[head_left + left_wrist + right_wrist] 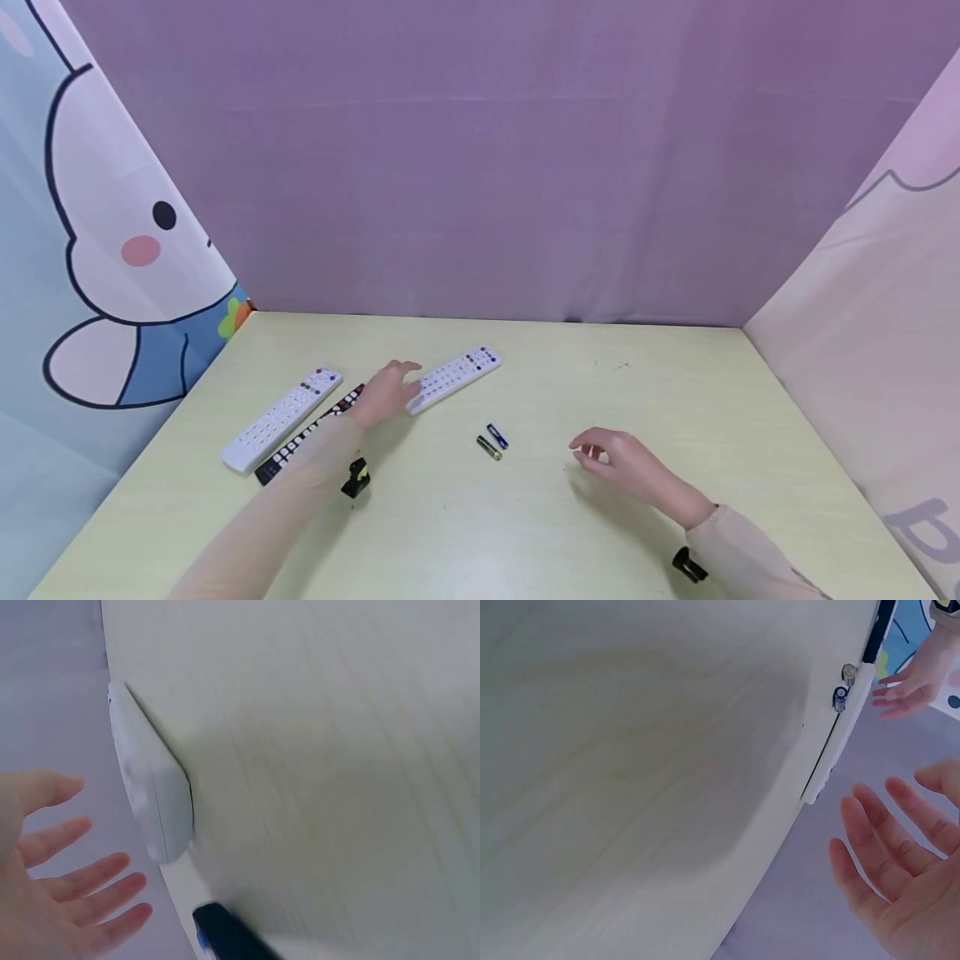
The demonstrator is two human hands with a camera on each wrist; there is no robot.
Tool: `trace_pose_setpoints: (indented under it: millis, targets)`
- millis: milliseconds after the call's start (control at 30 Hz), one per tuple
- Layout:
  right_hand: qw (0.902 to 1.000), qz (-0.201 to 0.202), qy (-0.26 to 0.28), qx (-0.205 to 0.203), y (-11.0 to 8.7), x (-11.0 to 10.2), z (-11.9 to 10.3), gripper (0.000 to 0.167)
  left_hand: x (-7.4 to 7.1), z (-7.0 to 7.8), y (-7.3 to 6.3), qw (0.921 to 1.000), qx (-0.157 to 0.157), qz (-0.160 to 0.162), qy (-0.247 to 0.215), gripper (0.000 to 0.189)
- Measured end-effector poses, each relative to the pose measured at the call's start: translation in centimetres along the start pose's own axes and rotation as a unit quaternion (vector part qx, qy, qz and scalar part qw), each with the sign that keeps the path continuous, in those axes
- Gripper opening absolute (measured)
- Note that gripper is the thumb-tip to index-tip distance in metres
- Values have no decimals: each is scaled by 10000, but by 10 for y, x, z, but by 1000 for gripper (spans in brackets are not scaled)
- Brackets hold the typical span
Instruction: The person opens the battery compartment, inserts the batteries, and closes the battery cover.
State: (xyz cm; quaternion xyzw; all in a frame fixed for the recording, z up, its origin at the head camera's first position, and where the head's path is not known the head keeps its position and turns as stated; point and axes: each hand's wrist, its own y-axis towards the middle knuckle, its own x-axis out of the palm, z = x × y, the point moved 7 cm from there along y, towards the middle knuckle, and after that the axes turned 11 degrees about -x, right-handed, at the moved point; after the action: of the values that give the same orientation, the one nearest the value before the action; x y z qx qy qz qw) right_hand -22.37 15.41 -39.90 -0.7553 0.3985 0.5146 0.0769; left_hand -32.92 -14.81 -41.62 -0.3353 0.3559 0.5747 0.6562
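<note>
My left hand [384, 395] hovers over the table with its fingers spread, right at the near end of a white remote control [454, 379]. In the left wrist view that remote [150, 780] lies just beyond the loose fingers [90, 877], which hold nothing. Over the right half of the table, my right hand [618, 462] has its fingers loosely bent around nothing. Between the hands lie two small batteries, a blue one [497, 436] and a dark one with a gold end [489, 448]. The right wrist view shows the right hand [900, 877] empty.
Left of the left hand, another white remote control [281, 421] lies slantwise beside a black remote control [281, 463], which the left forearm partly covers. The pale table [480, 533] ends at a purple cloth [480, 167] behind, with printed cloths at both sides.
</note>
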Motion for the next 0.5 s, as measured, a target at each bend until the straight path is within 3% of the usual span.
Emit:
trace_pose_setpoints:
  millis: [500]
  targets:
    - [10000, -47, 35, -26, 3, 2, -3, 14, 19, 31, 14, 9998, -12, 198, -6, 43]
